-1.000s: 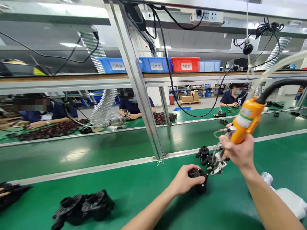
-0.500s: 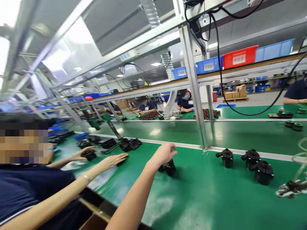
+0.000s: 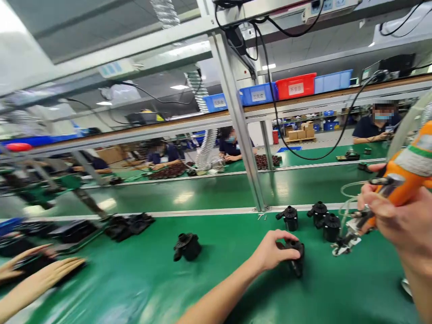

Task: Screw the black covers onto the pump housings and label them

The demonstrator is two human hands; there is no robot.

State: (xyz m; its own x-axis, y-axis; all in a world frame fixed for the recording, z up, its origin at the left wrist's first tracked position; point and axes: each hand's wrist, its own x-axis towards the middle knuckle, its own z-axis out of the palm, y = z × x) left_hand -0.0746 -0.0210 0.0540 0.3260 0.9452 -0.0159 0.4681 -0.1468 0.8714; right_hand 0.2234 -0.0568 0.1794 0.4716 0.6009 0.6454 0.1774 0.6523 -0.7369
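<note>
My left hand (image 3: 275,253) has its thumb and fingers around a small black pump-like housing (image 3: 297,257) with a side spout, low over the green tabletop. My right hand (image 3: 401,216) grips an orange power screwdriver (image 3: 410,173) at the right edge. Its metal nose (image 3: 347,240) points down and left, with a thin clear tube (image 3: 344,209) looping beside it. Just behind stand three similar black housings, one of them nearest the nose (image 3: 330,228). Another black housing (image 3: 187,246) stands alone to the left of my left hand.
At the left, a co-worker's hands (image 3: 50,276) rest on black parts. Flat black pieces (image 3: 130,225) lie beyond them. A metal post (image 3: 241,121) rises at the bench's back edge. Overhead, a shelf carries a red bin (image 3: 296,85) and blue bins (image 3: 258,93); a black cable (image 3: 275,117) hangs down.
The view has turned right, bringing my right hand with the screwdriver into sight. My left hand has moved right, away from the lone housing, and now holds another one.
</note>
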